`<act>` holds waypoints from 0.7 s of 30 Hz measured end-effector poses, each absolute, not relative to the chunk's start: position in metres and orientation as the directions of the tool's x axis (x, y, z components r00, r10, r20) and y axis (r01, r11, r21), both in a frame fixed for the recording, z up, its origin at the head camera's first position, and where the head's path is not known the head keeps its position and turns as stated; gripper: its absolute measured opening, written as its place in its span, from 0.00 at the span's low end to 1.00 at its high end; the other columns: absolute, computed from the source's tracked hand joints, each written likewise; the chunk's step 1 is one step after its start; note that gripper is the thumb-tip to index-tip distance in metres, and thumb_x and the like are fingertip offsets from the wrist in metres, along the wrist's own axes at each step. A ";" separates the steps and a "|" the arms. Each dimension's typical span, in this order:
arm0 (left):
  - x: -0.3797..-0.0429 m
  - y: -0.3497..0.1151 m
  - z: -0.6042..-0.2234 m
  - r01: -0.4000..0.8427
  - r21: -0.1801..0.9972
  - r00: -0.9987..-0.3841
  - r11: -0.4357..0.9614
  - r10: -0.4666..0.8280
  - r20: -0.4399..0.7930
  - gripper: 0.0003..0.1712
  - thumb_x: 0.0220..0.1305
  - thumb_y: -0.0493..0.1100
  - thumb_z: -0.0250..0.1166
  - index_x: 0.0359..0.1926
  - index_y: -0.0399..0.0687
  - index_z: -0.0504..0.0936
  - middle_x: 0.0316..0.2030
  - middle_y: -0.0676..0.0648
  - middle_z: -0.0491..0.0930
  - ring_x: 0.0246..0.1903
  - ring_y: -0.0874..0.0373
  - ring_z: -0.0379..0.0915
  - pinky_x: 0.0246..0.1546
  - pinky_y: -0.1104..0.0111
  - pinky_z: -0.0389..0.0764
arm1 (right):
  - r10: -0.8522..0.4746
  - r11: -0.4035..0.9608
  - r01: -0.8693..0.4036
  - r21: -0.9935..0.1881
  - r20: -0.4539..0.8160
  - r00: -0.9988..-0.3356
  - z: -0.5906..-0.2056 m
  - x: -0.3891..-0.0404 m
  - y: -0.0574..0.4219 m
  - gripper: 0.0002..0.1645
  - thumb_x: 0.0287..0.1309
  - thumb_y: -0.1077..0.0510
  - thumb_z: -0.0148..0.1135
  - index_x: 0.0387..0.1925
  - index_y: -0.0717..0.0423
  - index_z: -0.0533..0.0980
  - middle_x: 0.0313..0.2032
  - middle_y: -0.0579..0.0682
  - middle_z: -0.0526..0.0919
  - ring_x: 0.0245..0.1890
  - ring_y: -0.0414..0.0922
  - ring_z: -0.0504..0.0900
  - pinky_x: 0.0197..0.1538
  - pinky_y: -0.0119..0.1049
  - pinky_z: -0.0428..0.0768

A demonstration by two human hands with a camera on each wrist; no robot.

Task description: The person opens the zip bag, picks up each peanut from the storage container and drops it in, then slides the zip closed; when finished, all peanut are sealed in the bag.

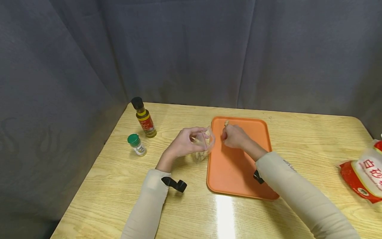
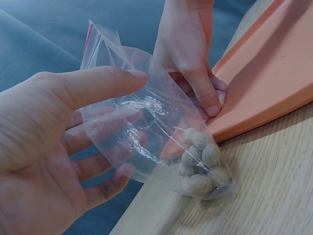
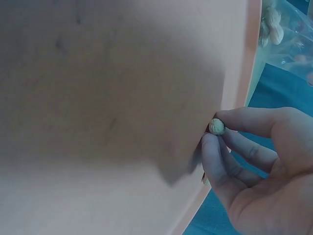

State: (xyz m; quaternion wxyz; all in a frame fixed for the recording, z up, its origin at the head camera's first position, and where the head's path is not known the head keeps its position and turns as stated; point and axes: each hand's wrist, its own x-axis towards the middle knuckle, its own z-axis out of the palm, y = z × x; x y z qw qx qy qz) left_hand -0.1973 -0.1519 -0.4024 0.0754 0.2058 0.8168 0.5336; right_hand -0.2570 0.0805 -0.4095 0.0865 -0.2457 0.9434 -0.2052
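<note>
My left hand (image 1: 188,142) holds a clear zip bag (image 2: 146,115) beside the tray's left edge, thumb across its front and fingers behind it. Several unshelled peanuts (image 2: 198,159) lie in the bag's bottom corner. Over the left part of the orange tray (image 1: 235,172), my right hand (image 1: 235,136) pinches a peanut (image 3: 216,127) between thumb and fingertips, close to the tray surface. Another peanut (image 1: 226,123) shows just beyond that hand, near the tray's far left corner.
An olive oil bottle (image 1: 146,122) with a black cap and a green-lidded shaker (image 1: 137,146) stand on the left side of the wooden table (image 1: 119,199). At the right edge lies a red and white bag (image 1: 368,169). Grey curtains (image 1: 185,56) hang behind the table.
</note>
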 end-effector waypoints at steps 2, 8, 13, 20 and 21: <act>-0.197 -0.152 -0.403 0.255 0.903 -0.904 0.346 0.416 0.096 0.39 0.50 0.35 0.75 0.66 0.44 0.75 0.47 0.49 0.85 0.47 0.55 0.78 0.50 0.59 0.78 | -0.503 0.791 -0.436 -0.430 -0.051 -0.863 -0.410 -0.256 0.080 0.06 0.47 0.68 0.63 0.21 0.56 0.80 0.21 0.45 0.78 0.22 0.44 0.70 0.27 0.37 0.68; -0.197 -0.151 -0.402 0.258 0.907 -0.900 0.333 0.425 0.099 0.38 0.51 0.35 0.75 0.66 0.44 0.75 0.48 0.48 0.85 0.47 0.55 0.78 0.50 0.60 0.78 | -0.488 0.798 -0.408 -0.444 -0.077 -0.870 -0.408 -0.256 0.083 0.06 0.48 0.68 0.62 0.22 0.55 0.80 0.21 0.45 0.77 0.21 0.43 0.68 0.27 0.37 0.67; -0.197 -0.150 -0.402 0.264 0.903 -0.898 0.340 0.427 0.102 0.38 0.51 0.36 0.74 0.66 0.45 0.75 0.48 0.48 0.85 0.47 0.55 0.78 0.50 0.58 0.78 | -0.505 0.772 -0.423 -0.475 -0.052 -0.862 -0.392 -0.256 0.088 0.04 0.54 0.66 0.63 0.28 0.61 0.84 0.28 0.50 0.83 0.24 0.44 0.74 0.32 0.41 0.75; -0.198 -0.149 -0.403 0.246 0.901 -0.905 0.357 0.418 0.081 0.38 0.51 0.36 0.74 0.65 0.46 0.76 0.48 0.49 0.85 0.48 0.55 0.77 0.51 0.58 0.77 | -0.524 0.687 -0.475 -0.550 0.077 -0.848 -0.357 -0.250 0.084 0.04 0.53 0.69 0.61 0.28 0.63 0.82 0.18 0.47 0.78 0.17 0.41 0.68 0.31 0.41 0.71; -0.198 -0.149 -0.404 0.244 0.901 -0.905 0.358 0.418 0.079 0.38 0.51 0.36 0.74 0.65 0.46 0.76 0.48 0.49 0.84 0.49 0.55 0.77 0.51 0.59 0.77 | -0.525 0.679 -0.477 -0.558 0.086 -0.847 -0.352 -0.248 0.082 0.04 0.54 0.68 0.62 0.29 0.63 0.82 0.19 0.47 0.80 0.18 0.42 0.70 0.31 0.41 0.72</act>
